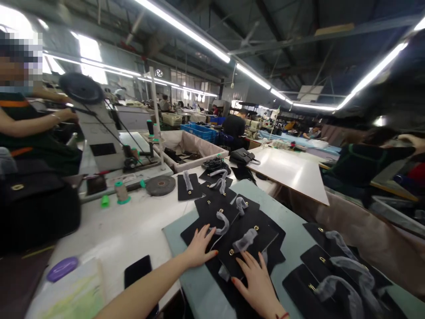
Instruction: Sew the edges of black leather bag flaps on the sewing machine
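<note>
My left hand [198,249] lies with fingers spread on black bag panels [212,204] that overlap in a pile. My right hand [258,280] rests open, fingers apart, on the near part of a black panel with gold metal fittings. Just beyond its fingertips is a handle in translucent wrapping [245,240]. Another wrapped handle [223,223] curves beside my left fingertips. The pile lies on a pale green board [191,277]. To the right, several more black panels [308,281] with wrapped handles overlap on the same board.
Left on the white table are a black phone [137,271], a purple oval object [62,269], a thread spool [122,193] and a dark tape roll [160,185]. Beyond stand a machine [96,128], a fabric-lined bin [212,155] and a black bag [244,156]. Co-workers sit on both sides.
</note>
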Motion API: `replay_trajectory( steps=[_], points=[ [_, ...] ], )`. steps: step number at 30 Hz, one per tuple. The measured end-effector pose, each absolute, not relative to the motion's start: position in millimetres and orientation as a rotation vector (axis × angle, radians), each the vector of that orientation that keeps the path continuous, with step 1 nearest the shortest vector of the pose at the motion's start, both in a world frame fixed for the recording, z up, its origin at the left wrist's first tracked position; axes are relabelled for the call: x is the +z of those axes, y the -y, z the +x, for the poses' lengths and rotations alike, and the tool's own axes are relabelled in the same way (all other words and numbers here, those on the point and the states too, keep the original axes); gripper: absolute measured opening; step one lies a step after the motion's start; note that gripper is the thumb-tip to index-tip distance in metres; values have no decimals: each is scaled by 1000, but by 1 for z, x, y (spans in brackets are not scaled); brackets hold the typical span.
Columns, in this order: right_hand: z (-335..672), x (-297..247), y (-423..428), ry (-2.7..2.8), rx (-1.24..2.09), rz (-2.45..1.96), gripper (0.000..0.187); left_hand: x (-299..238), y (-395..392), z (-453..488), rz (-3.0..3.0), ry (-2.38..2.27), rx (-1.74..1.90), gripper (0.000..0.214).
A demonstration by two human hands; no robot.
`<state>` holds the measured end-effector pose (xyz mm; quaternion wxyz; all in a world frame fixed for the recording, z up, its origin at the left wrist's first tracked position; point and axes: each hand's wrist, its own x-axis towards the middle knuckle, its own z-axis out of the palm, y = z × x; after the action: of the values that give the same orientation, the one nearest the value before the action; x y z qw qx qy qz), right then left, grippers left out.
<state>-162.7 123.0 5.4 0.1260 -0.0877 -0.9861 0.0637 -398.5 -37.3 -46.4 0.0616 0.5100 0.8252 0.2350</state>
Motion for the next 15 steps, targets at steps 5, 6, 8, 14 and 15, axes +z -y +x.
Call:
replay_trajectory(
  steps=[5, 6, 8, 14, 15],
  points=[
    [-135, 0, -157, 2868, 67, -87, 28, -32, 63, -472, 1325, -2744, 814, 58],
    [-133, 1, -162, 2831, 43, -50, 25, -32, 76, -497, 1210, -2833, 808, 56],
    [-135, 5, -168, 2732, -4, -8, 22, -36, 108, -545, 992, -2961, 747, 56],
    [-194, 64, -175, 2514, -94, 9, 22, -88, 179, -625, 890, -3023, 552, 64],
    [-216, 78, -176, 2523, -84, -6, 22, -100, 181, -630, 908, -3045, 510, 66]
  ],
)
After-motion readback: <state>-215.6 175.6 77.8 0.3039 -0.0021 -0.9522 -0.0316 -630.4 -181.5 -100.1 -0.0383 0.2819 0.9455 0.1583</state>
